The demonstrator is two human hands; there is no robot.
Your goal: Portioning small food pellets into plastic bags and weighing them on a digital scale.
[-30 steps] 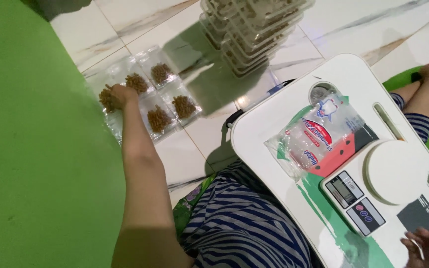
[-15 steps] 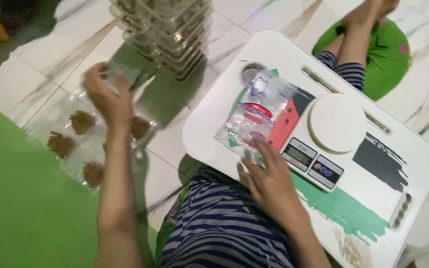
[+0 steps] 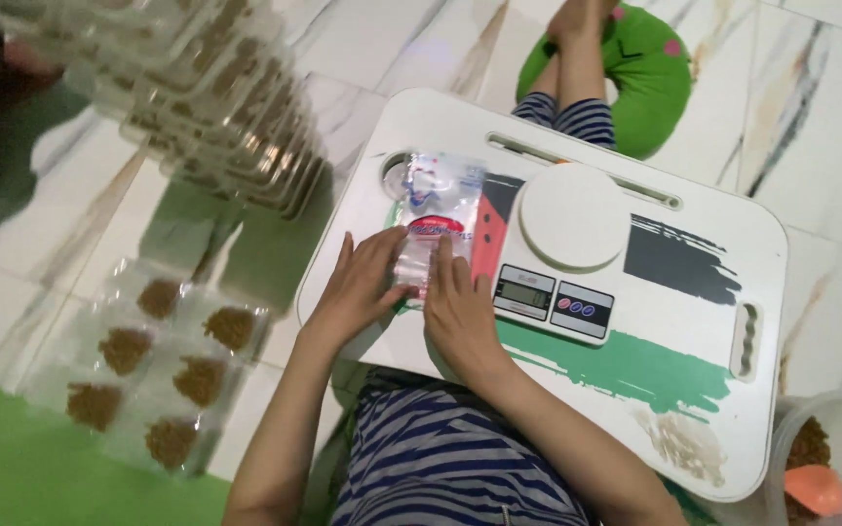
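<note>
Striped fabric covers the person's lap under the near edge of the white bench (image 3: 694, 390). Both hands lie side by side on it, left hand (image 3: 358, 287) and right hand (image 3: 455, 307), fingers pressed flat on the near end of a stack of clear plastic pouches (image 3: 436, 219). Just right of the pouches sits a white kitchen scale (image 3: 562, 253). Filled packets of brown bits (image 3: 163, 365) lie on the floor to the left; farther off, stacked trays (image 3: 216, 107).

Even, soft indoor light; mild glare on plastic bag (image 3: 438, 219) by hands; stacked trays (image 3: 216, 117) upper left motion-blurred; dim left edge.
</note>
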